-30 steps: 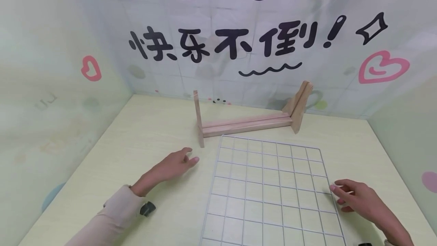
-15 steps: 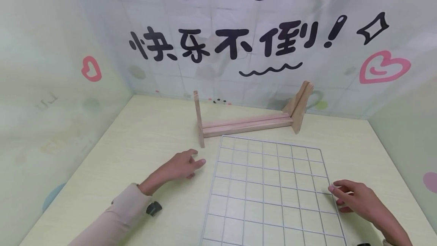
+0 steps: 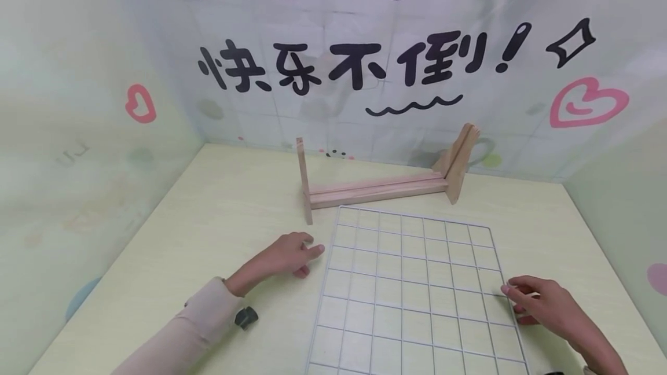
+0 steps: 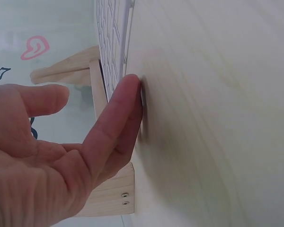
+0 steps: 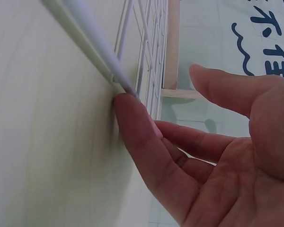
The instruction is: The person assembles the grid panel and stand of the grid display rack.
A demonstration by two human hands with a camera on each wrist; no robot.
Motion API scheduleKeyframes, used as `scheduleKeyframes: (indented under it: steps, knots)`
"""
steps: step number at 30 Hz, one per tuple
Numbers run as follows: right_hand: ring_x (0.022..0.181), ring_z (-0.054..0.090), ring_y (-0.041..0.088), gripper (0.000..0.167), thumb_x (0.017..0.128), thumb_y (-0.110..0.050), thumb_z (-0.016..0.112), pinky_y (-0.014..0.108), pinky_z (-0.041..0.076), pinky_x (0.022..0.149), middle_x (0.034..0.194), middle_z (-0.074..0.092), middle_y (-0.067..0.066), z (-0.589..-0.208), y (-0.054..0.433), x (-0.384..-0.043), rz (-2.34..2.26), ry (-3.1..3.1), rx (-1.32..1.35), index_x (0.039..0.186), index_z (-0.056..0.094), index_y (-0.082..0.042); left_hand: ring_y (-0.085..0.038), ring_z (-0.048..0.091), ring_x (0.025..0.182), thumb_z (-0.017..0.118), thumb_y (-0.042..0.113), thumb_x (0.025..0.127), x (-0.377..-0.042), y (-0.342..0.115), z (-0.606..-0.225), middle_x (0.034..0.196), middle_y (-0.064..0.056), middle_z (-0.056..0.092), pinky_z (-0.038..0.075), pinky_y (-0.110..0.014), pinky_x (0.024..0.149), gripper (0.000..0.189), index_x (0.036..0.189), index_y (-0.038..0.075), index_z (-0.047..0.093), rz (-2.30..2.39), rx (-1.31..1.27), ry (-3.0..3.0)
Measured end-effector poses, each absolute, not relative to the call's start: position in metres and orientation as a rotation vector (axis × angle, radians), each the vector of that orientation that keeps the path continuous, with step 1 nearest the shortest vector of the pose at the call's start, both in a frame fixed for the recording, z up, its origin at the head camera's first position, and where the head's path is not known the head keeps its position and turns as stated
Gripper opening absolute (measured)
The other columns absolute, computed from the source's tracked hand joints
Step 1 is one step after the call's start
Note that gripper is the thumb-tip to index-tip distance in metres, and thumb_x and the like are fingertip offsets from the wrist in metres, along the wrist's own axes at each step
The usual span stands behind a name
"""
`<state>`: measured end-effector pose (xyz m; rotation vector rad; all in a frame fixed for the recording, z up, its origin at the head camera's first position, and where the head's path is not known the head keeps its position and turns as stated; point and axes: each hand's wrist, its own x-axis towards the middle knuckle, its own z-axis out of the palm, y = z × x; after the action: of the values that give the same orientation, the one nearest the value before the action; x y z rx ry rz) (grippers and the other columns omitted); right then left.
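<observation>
A white wire grid panel lies flat in front of me in the head view. My left hand is just left of its left edge, holding nothing; the left wrist view has the fingertips low against the tabletop by the edge wire, thumb apart. My right hand is at the panel's right edge. In the right wrist view, a fingertip touches the thick edge wire from below, with the thumb held away from the fingers.
Behind the panel stands a wooden stand with two uprights and a long crossbar. The pale table runs back to a printed white backdrop with black lettering, and screens close both sides.
My left hand has moved right and slightly toward me, closer to the panel's left edge. The right hand stays nearly still at the right edge. The panel and stand have not moved.
</observation>
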<state>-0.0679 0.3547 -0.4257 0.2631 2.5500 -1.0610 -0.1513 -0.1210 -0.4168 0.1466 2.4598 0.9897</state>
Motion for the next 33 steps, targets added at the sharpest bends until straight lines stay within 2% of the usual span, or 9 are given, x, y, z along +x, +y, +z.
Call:
scheduleKeyframes:
  steps: [14,21,28,33]
  knots:
    - [0.087,0.066,0.018,0.062,0.1,-0.038,0.059,0.029,0.06,0.068,0.108,0.066,0.017,-0.426,0.355,-0.069,-1.06,2.541,0.264,0.133,0.051,0.013,-0.015,0.068,0.061,0.058,0.034,0.1,-0.148,-0.112,-0.417,0.091,-0.009,0.069,0.057,-0.036,0.076,0.053,0.135,-0.006,0.053,1.015,0.137,2.459]
    - [0.087,0.065,0.019,0.061,0.099,-0.036,0.06,0.029,0.06,0.067,0.107,0.065,0.016,-0.427,0.355,-0.068,-1.073,2.539,0.258,0.132,0.05,0.014,-0.014,0.067,0.059,0.056,0.034,0.101,-0.147,-0.107,-0.418,0.076,-0.005,0.067,0.056,-0.04,0.082,0.052,0.134,-0.005,0.054,0.966,0.164,2.47]
    - [0.085,0.065,0.019,0.06,0.097,-0.034,0.063,0.03,0.06,0.066,0.105,0.065,0.016,-0.428,0.355,-0.068,-1.085,2.549,0.255,0.13,0.051,0.016,-0.015,0.066,0.057,0.057,0.033,0.101,-0.147,-0.103,-0.419,0.068,-0.005,0.067,0.056,-0.033,0.072,0.049,0.13,-0.006,0.056,0.983,0.204,2.457]
    - [0.084,0.066,0.019,0.056,0.097,-0.028,0.065,0.03,0.06,0.066,0.103,0.065,0.017,-0.429,0.355,-0.068,-1.098,2.554,0.254,0.128,0.051,0.017,-0.015,0.067,0.057,0.057,0.033,0.101,-0.147,-0.101,-0.421,0.069,-0.006,0.065,0.056,-0.033,0.072,0.049,0.129,-0.007,0.056,0.998,0.214,2.438]
